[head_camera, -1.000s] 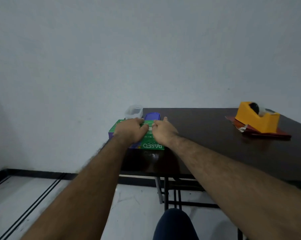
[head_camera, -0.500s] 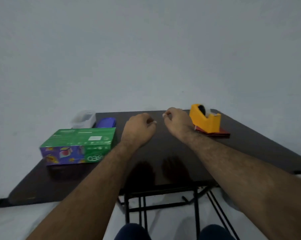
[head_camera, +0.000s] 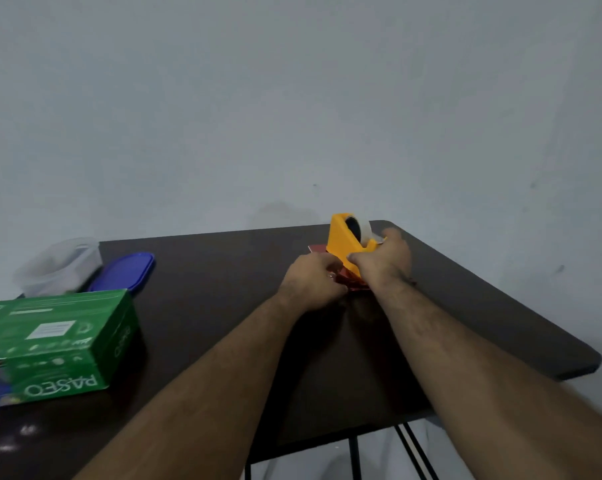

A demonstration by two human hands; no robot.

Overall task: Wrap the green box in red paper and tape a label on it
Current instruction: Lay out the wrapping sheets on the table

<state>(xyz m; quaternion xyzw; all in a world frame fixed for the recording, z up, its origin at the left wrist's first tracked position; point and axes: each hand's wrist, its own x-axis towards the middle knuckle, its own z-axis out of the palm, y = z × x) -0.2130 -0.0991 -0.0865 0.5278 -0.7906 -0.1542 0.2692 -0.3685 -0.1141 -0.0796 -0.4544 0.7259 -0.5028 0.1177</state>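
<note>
Right hand (head_camera: pixel 384 263) grips the yellow tape dispenser (head_camera: pixel 346 242); left hand (head_camera: pixel 313 282) pinches glossy red paper (head_camera: pixel 349 284) beneath.

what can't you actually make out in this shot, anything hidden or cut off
- Red paper, head view: mostly covered by the yellow tape dispenser and both hands; its extent is unclear.
- Left hand: fingers curl toward the paper, but the contact itself is hidden.
- Right hand: grips the dispenser and hides its front end.
- Green box: cut off by the left edge.
- Clear container: blurred; contents cannot be told.
- No label can be seen.
</note>
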